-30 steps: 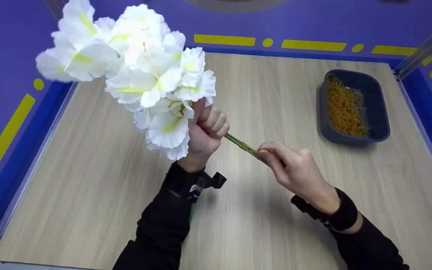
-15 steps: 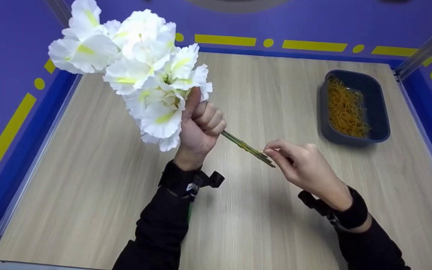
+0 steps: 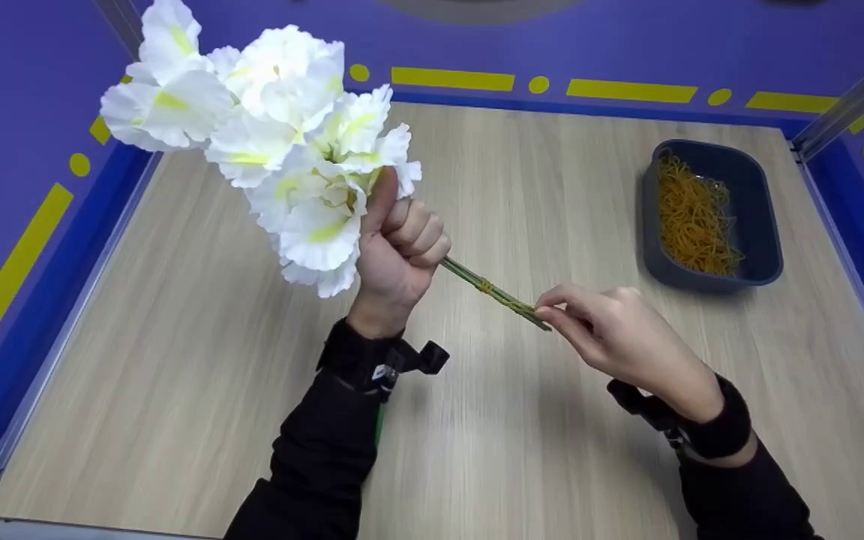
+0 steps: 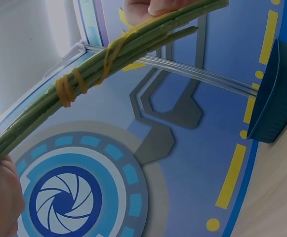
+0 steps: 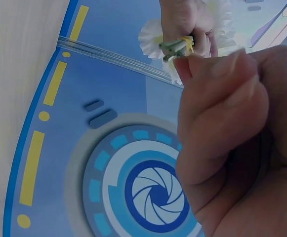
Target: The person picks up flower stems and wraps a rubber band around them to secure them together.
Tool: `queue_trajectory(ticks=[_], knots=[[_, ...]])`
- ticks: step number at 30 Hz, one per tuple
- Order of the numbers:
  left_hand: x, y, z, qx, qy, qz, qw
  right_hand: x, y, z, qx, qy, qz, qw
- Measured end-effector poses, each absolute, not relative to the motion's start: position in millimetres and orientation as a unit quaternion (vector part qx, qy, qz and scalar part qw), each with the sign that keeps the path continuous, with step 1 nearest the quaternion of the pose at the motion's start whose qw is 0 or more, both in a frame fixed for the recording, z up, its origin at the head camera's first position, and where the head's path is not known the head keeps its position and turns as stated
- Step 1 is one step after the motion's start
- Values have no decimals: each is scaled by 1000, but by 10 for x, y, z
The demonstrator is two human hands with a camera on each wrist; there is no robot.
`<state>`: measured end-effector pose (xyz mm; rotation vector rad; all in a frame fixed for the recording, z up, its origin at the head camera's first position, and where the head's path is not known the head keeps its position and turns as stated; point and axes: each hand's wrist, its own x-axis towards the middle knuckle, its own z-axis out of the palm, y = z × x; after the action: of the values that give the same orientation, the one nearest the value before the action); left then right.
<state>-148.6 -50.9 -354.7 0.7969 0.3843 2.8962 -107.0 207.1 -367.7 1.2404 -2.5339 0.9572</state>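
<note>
My left hand grips a bunch of white artificial flowers just below the blooms, thumb up against the petals. The green stems slant down to the right out of the fist. An orange-yellow rubber band is wound tightly around them partway along, and a stretched strand of it runs along the stems towards their cut ends. With thumb and forefinger, my right hand pinches that strand beside the stem ends. In the right wrist view the stem ends show just beyond the curled fingers.
A dark grey plastic box stands at the back right of the wood-grain table. In it lies a heap of orange-yellow rubber bands. Blue-purple panels with yellow markings border the table behind and at the sides.
My right hand has drawn back slightly to the right, stretching the rubber band towards the stem ends, which now show. The left hand and flowers have tilted and shifted a little.
</note>
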Motion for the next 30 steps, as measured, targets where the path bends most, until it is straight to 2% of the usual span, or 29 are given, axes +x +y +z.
queue_trajectory(ticks=[11,19,30], knots=[[-1495,-518,-3565,261,113,958,30,-1083,2102,-3681,429,-854,279,92],[-1486,-521,-3546,250,121,961,12,-1087,2122,-3683,434,-853,280,78],[-1487,-554,-3525,239,105,965,21,-1105,2139,-3676,438,-854,272,70]])
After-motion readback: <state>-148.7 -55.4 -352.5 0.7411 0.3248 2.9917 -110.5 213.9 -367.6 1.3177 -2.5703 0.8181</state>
